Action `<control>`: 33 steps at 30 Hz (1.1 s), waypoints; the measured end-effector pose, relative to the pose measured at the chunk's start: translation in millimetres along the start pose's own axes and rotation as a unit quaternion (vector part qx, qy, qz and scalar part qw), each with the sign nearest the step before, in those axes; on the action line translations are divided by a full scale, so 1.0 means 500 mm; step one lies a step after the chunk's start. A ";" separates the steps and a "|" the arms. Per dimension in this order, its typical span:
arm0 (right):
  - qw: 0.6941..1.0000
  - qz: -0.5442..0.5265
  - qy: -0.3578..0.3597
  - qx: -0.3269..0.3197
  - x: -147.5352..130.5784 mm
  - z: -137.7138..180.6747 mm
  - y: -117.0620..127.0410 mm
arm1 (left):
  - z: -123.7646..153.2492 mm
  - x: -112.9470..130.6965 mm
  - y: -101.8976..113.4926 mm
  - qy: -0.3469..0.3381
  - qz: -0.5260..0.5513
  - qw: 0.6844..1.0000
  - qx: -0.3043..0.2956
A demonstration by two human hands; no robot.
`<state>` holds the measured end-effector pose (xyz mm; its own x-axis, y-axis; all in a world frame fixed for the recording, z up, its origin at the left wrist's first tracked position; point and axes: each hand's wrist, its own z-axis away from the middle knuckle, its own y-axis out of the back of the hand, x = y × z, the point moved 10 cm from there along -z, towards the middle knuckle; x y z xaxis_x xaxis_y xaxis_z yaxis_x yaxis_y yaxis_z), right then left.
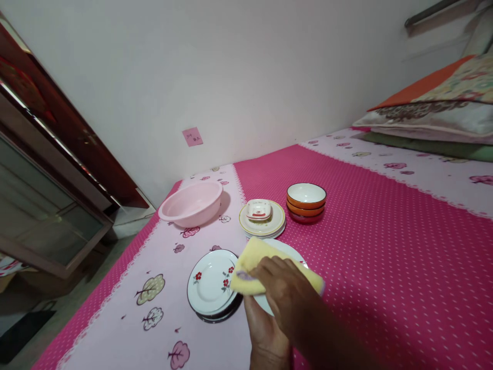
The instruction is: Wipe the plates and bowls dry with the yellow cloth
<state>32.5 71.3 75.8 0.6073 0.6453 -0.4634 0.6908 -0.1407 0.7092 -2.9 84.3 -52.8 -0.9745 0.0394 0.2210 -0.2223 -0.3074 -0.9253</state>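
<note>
My left hand [265, 331] grips the near rim of a white plate [295, 253], its fingers mostly hidden underneath. My right hand [287, 293] lies over it, fingers curled down on a yellow cloth [256, 262] pressed to the plate. Just left sits a flowered plate [210, 281] on darker ones. Farther off on the bed [385, 267]: a plate stack [269, 229] with a small dish [259, 209] on top, bowls [306, 201], a pink basin [191, 204].

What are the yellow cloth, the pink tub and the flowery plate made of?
Yellow cloth: soft fabric, fuzzy and matte, draping under the right hand. Pink tub: probably plastic, smooth, dull sheen. Flowery plate: glossy, printed flowers; ceramic or melamine, cannot tell which.
</note>
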 end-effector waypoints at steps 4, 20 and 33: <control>0.994 0.005 -0.002 0.113 0.053 -0.020 0.110 | 0.005 -0.009 -0.039 0.034 0.008 0.998 -0.043; 0.923 -0.308 -0.228 -0.034 0.184 -0.006 0.144 | 0.025 0.024 -0.032 -0.032 -0.266 0.964 -0.002; 0.924 -0.331 -0.162 -0.101 0.120 -0.015 0.061 | 0.047 0.147 -0.037 -0.269 -0.290 0.913 0.097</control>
<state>87.3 111.4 73.7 0.1866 0.2769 -0.9426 0.8857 0.3679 0.2834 -69.7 70.5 -12.2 -0.5269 -0.2080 0.8241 -0.6346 -0.5487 -0.5442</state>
